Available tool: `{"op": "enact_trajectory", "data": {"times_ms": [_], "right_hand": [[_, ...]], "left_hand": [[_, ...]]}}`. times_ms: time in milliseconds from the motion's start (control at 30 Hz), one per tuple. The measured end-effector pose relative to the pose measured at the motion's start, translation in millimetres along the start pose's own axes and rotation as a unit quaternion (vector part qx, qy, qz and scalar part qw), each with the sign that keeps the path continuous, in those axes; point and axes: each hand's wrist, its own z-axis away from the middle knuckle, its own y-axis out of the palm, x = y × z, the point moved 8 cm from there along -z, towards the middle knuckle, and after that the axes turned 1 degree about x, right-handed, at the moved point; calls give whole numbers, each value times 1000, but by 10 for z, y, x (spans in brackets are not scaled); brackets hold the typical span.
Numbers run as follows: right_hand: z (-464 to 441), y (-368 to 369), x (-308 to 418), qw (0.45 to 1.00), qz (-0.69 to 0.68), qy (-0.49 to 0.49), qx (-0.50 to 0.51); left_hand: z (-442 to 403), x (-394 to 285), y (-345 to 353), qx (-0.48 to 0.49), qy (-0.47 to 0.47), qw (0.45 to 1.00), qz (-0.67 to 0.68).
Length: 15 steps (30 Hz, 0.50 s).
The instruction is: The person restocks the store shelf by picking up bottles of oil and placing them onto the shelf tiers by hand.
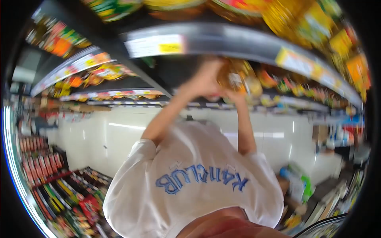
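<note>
A bottle of golden oil (237, 74) is between my hands, just below the front edge of the upper shelf. My left hand (207, 77), blurred by motion, presses around the bottle's left side. Beneath its near end, my right hand (235, 96) grips the bottle from below. The fingers of both hands are partly hidden or smeared. A price-label strip (228, 37) runs along the shelf edge right above the bottle.
Large oil bottles (299, 20) stand on the upper shelf. To the left, further shelves hold packaged goods (105, 73). Shiny white floor tiles (99, 131) lie behind my arms. Rows of packages (59, 194) fill a display at lower left; a green-and-white bag (297, 182) is at right.
</note>
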Motion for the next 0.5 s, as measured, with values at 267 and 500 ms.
{"op": "enact_trajectory", "data": {"times_ms": [267,500], "right_hand": [[731,432,386,985,-134,107,-19],[743,968,1260,982,-174,66,-39]], "left_hand": [[994,-927,-678,-115,185,975,-47],[2024,-959,-1660,-276,171,946,-2]]}}
